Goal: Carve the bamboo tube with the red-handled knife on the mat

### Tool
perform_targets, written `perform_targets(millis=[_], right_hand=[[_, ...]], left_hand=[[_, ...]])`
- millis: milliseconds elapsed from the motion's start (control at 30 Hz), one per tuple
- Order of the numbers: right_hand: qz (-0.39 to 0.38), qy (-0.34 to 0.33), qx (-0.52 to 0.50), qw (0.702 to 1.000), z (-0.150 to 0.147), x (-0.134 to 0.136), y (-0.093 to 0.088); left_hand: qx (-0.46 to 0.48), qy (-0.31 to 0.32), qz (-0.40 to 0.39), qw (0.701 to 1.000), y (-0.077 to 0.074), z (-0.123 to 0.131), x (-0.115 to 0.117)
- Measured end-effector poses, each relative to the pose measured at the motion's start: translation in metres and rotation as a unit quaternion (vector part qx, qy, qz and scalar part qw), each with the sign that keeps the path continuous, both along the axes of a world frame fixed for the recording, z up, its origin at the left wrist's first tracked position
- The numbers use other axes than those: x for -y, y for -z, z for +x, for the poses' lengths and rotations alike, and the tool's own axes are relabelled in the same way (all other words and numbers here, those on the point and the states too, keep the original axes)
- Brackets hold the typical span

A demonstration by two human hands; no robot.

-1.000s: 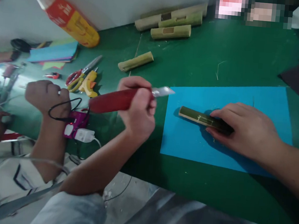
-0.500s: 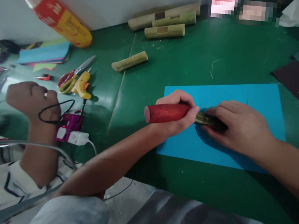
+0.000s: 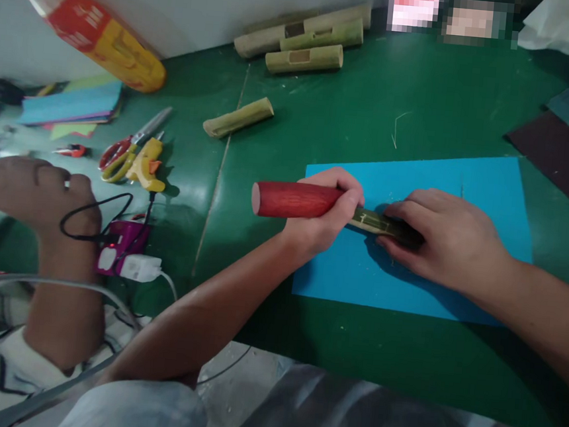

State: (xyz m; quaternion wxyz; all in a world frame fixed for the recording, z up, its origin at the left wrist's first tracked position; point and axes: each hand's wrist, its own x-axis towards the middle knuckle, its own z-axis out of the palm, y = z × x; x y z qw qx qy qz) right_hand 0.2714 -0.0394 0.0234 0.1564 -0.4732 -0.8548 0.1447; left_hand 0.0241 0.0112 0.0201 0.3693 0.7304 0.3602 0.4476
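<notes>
My left hand [image 3: 329, 207] is closed around a tool with a thick red wooden handle [image 3: 293, 200]; its working end is hidden behind my fingers and the bamboo. Close to it, a dark green bamboo piece [image 3: 373, 220] is gripped from the right by my right hand [image 3: 446, 238], thumb on the near side and fingers on the far side. Under both hands lies a blue sheet of paper [image 3: 333, 281] on the green table. Small pale specks are scattered over the paper near the bamboo.
Bamboo tubes with cut openings [image 3: 305, 58] lie by the wall, one shorter bamboo piece [image 3: 239, 118] nearer. At left are scissors [image 3: 136, 144], a yellow glue gun [image 3: 148, 167], a purple power adapter [image 3: 125, 246] with cables, and another person's arm [image 3: 68, 267].
My left hand has drawn the red handle leftward, and the handle now sits more level. More of the bamboo shows between my hands. The whole view has shifted slightly.
</notes>
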Motion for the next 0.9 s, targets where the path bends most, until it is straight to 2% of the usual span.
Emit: perform_targets(millis=[167,367,633,800,900], right_hand=[[-0.007,0.003,-0.007,1.0,-0.001,0.001,-0.001],[0.001,0.0,0.003,1.0,-0.002,-0.001,-0.001],[0.04,-0.014,0.023,0.999,-0.003,-0.001,0.002],[0.046,-0.009,0.053,0.998,-0.006,0.002,-0.002],[0.03,0.001,0.038,0.999,-0.008,0.002,-0.002]], left_hand=[[-0.002,-0.008,-0.04,0.999,0.004,0.006,-0.001],[-0.056,-0.007,-0.005,0.998,0.001,0.01,0.004],[-0.075,0.009,0.04,0.996,0.006,0.006,0.0],[-0.109,0.009,0.058,0.992,-0.001,0.005,0.0],[-0.109,0.015,0.04,0.993,-0.005,0.007,0.0]])
